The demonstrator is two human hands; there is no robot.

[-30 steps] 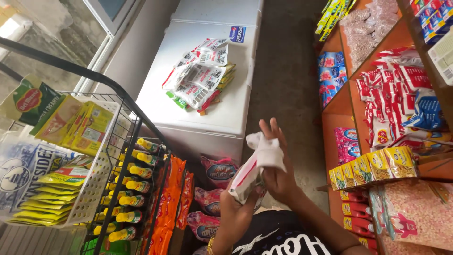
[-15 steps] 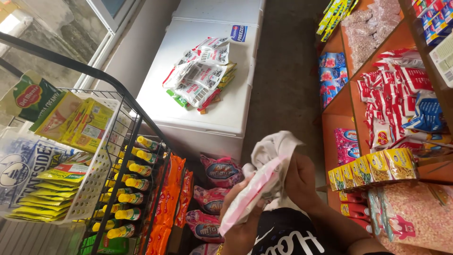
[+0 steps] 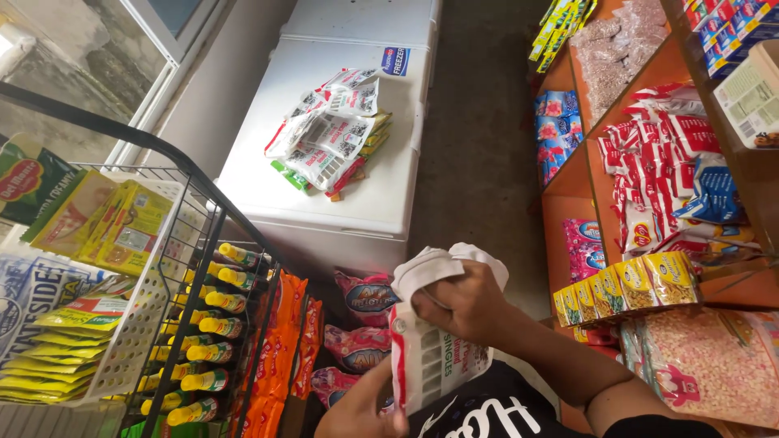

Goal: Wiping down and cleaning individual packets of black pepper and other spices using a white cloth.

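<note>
Nearest the camera: left hand (image 3: 361,410) cups the bottom edge of a white pack with red trim (image 3: 430,357), fingers curled under it, so its grip is closed on the pack. Right hand (image 3: 466,304) is just above, grip closed too, pinching a white cloth (image 3: 430,268) against the pack's top end; cloth bunches over the knuckles. Pack is held upright-ish in front of the chest, between both hands, above the black shirt.

Just behind/below the hands: pink snack bags (image 3: 365,300) stacked at floor level, w/ orange packets (image 3: 284,341) beside them on the left.

Left side: black wire rack (image 3: 195,195) holding rows of small yellow-capped bottles (image 3: 211,324), plus a white basket (image 3: 146,324) of yellow and green pouches.

Right side: orange shelf unit (image 3: 568,203) w/ a row of small yellow boxes (image 3: 625,284) near the right forearm, red-and-white sachets (image 3: 649,170) higher up (a few blue ones mixed in).

Farther off: white chest freezer (image 3: 365,211), lid shut, w/ a loose pile of white sachet packs (image 3: 333,130) lying on top.
</note>
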